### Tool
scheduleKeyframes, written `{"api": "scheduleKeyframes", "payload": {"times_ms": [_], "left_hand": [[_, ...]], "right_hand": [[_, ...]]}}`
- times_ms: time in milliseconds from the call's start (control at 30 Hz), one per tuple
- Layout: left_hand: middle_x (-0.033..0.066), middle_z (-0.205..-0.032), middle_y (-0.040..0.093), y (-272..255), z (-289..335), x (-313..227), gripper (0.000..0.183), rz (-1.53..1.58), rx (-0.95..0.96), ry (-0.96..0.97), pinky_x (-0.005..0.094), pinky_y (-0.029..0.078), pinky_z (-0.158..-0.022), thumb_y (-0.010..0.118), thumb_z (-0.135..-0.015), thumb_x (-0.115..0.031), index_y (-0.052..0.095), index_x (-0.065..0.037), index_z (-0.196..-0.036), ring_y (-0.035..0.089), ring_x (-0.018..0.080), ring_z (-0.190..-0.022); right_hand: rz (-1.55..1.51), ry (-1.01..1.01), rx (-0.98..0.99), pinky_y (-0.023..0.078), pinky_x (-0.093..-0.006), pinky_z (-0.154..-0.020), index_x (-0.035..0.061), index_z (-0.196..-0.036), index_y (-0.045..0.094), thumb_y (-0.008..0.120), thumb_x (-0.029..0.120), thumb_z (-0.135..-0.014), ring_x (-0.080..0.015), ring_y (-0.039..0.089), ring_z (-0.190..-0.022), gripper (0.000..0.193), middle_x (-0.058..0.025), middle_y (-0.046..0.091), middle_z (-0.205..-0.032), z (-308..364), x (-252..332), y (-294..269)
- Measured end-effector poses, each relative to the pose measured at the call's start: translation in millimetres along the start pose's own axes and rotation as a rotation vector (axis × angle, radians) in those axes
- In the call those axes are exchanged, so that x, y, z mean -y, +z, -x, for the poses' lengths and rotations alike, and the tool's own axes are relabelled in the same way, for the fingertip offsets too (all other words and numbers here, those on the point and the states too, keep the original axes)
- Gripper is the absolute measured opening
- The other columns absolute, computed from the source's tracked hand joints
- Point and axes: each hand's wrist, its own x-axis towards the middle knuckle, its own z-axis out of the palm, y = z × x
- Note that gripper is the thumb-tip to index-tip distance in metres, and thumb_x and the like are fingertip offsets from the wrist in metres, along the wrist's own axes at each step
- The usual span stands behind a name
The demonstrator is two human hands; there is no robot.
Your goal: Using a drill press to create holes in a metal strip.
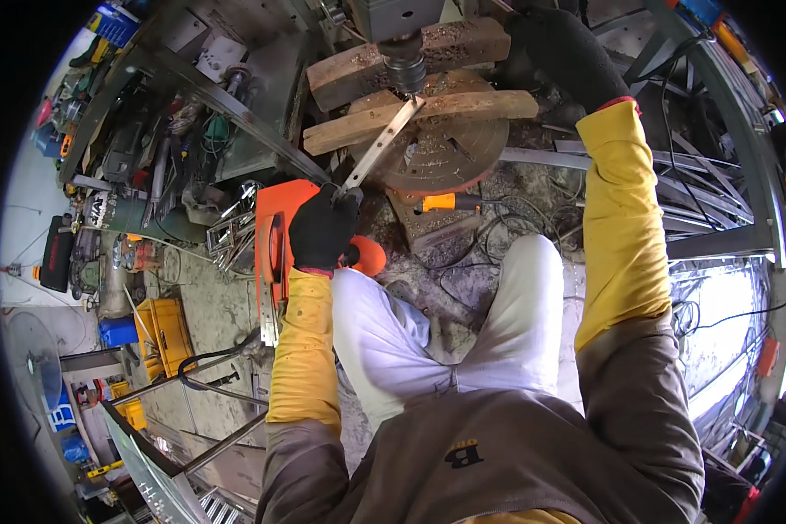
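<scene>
My left hand point(323, 229), in a black glove, is closed around the lower end of a narrow flat metal bar point(381, 146) with several holes along it. The bar slants up and right across a curved wooden block point(472, 106), its far end under the chuck point(404, 65) of a drill press point(402, 17). Upper right, my right hand point(572, 57), also black-gloved, is closed at the end of a thin lever point(501, 4) beside the drill head; dark shadow hides most of its fingers. Metal shavings lie on the blocks and the round drill table point(450, 162).
An orange plate-like piece point(275, 205) stands beside my left hand. A yellow-handled tool point(445, 203) and cables lie below the drill table. Tools crowd a bench point(162, 175) at left, near a yellow crate point(164, 336). Metal lengths point(707, 196) fill a rack at right.
</scene>
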Motion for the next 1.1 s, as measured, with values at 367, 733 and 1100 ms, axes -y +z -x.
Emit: {"api": "scheduleKeyframes", "payload": {"times_ms": [367, 733, 1100], "left_hand": [[0.0206, -0.086, 0.071, -5.7, -23.2, 23.0, 0.033, 0.023, 0.042, 0.082, 0.0483, 0.054, -0.07, 0.068, -0.099, -0.038, 0.069, -0.005, -0.095, 0.069, 0.0422, -0.084], [0.0241, -0.096, 0.074, -16.8, -50.6, 32.8, 0.039, -0.027, 0.048, 0.144, 0.0492, 0.056, -0.076, 0.07, -0.094, -0.04, 0.073, -0.005, -0.112, 0.071, 0.0433, -0.09], [0.0201, -0.092, 0.074, -22.1, -74.9, 45.6, 0.037, -0.079, 0.05, 0.208, 0.0491, 0.055, -0.074, 0.07, -0.096, -0.04, 0.072, -0.007, -0.112, 0.071, 0.043, -0.087]], "right_hand": [[-0.484, 0.181, 0.197, 0.056, -0.0295, -0.068, -0.0004, -0.109, 0.076, 0.07, 0.026, -0.099, -0.0152, 0.072, -0.077, 0.029, -0.0095, 0.075, -0.085, -23.6, -54.6, 37.4], [-0.48, 0.052, -0.302, 0.058, -0.0477, -0.074, 0.0012, -0.083, 0.075, 0.066, 0.043, -0.092, -0.0412, 0.072, -0.078, 0.044, -0.023, 0.071, -0.074, -69.0, -110.8, 158.6], [-0.835, 0.051, -0.181, 0.056, -0.0307, -0.068, -0.0021, -0.099, 0.074, 0.06, 0.002, -0.093, -0.0158, 0.069, -0.071, 0.015, -0.0084, 0.073, -0.082, -60.0, -105.3, 155.1]]}}
